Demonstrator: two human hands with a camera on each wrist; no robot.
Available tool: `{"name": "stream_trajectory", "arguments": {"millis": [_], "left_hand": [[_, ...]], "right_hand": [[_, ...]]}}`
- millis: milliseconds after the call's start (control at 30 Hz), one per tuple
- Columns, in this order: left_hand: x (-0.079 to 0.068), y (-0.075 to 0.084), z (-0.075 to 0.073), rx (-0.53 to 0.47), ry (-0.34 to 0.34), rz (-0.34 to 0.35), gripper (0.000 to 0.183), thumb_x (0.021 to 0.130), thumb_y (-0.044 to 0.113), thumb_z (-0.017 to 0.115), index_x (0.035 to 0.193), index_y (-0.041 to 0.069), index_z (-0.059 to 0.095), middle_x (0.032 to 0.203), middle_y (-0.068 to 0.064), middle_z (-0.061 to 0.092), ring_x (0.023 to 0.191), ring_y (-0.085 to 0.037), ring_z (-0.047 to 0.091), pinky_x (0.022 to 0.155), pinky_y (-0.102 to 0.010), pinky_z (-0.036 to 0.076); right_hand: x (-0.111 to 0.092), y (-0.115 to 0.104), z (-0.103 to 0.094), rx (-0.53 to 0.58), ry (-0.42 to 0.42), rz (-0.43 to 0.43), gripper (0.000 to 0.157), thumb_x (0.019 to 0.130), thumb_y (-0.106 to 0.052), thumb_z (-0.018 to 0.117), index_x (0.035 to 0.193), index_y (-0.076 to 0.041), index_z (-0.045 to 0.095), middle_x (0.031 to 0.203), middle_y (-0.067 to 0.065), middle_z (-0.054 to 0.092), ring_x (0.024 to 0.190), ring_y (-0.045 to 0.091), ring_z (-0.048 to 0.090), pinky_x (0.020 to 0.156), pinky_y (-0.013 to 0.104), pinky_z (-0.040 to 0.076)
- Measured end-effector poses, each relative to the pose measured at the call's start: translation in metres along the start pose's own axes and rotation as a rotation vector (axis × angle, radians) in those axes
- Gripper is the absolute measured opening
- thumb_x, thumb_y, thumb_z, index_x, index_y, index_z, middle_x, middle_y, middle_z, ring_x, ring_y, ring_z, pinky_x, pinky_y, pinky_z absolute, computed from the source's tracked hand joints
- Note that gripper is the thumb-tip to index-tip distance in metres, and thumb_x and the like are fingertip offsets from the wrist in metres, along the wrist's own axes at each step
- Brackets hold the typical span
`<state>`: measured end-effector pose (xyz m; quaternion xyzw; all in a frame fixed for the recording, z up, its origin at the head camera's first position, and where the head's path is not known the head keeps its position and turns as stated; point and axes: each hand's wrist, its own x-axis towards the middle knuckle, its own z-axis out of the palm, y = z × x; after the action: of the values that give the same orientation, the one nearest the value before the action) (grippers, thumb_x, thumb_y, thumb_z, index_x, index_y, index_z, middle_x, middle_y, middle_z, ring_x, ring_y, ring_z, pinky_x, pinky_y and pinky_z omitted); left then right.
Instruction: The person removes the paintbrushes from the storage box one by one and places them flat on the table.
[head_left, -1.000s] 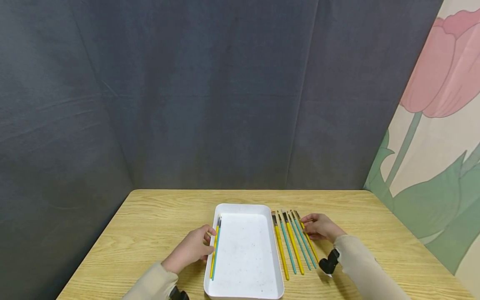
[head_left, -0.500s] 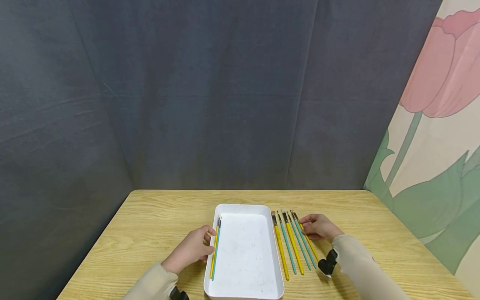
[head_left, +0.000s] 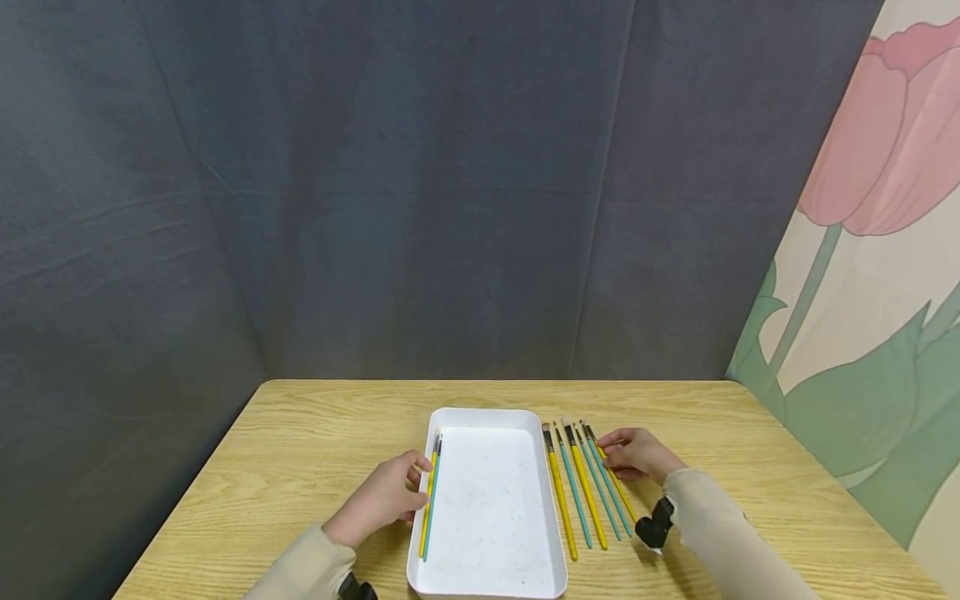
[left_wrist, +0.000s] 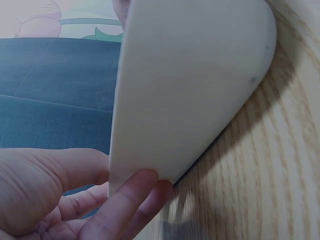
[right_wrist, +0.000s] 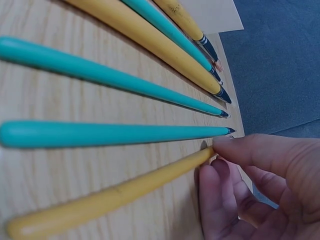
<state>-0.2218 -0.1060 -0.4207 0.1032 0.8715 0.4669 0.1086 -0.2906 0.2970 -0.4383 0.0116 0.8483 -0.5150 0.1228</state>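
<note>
A white tray (head_left: 491, 508) lies on the table in the head view. My left hand (head_left: 386, 493) grips its left wall; the left wrist view has the fingers outside the wall (left_wrist: 185, 85), while the thumb goes behind its edge. Inside, along the left side, lie a yellow paintbrush (head_left: 423, 537) and a teal paintbrush (head_left: 432, 504). Right of the tray, several yellow and teal paintbrushes form a row. My right hand (head_left: 637, 454) pinches the rightmost yellow paintbrush (right_wrist: 120, 195) near its bristle end, between thumb and fingers. Those fingers hide its bristles in the right wrist view.
The wooden table (head_left: 322, 425) extends on both sides of the tray. A dark curtain (head_left: 420, 208) hangs behind it, and a tulip-patterned cloth (head_left: 862, 333) hangs at the right. Nearest the pinched brush lies a teal paintbrush (right_wrist: 110, 134), close on its left.
The right hand and the bristle end of its yellow paintbrush have shifted slightly left, nearer the neighbouring teal brush. My left hand and the tray look unchanged.
</note>
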Motion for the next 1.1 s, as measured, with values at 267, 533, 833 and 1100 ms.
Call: {"name": "stream_trajectory", "arguments": {"millis": [267, 533, 833, 1100], "left_hand": [[0.0019, -0.0028, 0.0006, -0.012, -0.001, 0.01, 0.034, 0.083, -0.006, 0.064, 0.115, -0.003, 0.054, 0.091, -0.012, 0.054, 0.062, -0.015, 0.056, 0.052, -0.029, 0.051], [0.0028, -0.0044, 0.0013, -0.023, -0.004, 0.01, 0.033, 0.083, -0.006, 0.065, 0.115, -0.002, 0.054, 0.09, -0.011, 0.053, 0.061, -0.015, 0.056, 0.052, -0.029, 0.052], [0.002, -0.0057, 0.0009, -0.035, -0.002, 0.027, 0.033, 0.083, -0.006, 0.064, 0.114, -0.003, 0.054, 0.089, -0.011, 0.052, 0.062, -0.015, 0.055, 0.053, -0.029, 0.052], [0.0021, -0.0047, 0.0016, -0.026, 0.004, 0.011, 0.033, 0.083, -0.006, 0.065, 0.114, -0.002, 0.054, 0.092, -0.012, 0.053, 0.063, -0.015, 0.055, 0.053, -0.029, 0.052]], "right_hand": [[-0.0014, -0.0031, 0.0006, 0.009, 0.009, 0.016, 0.034, 0.085, 0.001, 0.066, 0.117, 0.008, 0.055, 0.094, 0.01, 0.063, 0.071, 0.012, 0.063, 0.062, 0.029, 0.057], [-0.0022, -0.0035, 0.0, 0.006, 0.008, 0.014, 0.035, 0.086, 0.0, 0.066, 0.118, 0.009, 0.054, 0.096, 0.011, 0.063, 0.072, 0.012, 0.064, 0.063, 0.029, 0.058], [-0.0034, -0.0034, -0.0009, 0.018, 0.003, 0.013, 0.034, 0.087, 0.0, 0.065, 0.119, 0.009, 0.054, 0.095, 0.012, 0.063, 0.072, 0.013, 0.064, 0.063, 0.03, 0.057], [-0.0043, -0.0076, -0.0014, 0.026, -0.01, 0.016, 0.037, 0.09, -0.002, 0.062, 0.123, 0.009, 0.052, 0.097, 0.011, 0.065, 0.073, 0.013, 0.062, 0.064, 0.03, 0.057]]}}
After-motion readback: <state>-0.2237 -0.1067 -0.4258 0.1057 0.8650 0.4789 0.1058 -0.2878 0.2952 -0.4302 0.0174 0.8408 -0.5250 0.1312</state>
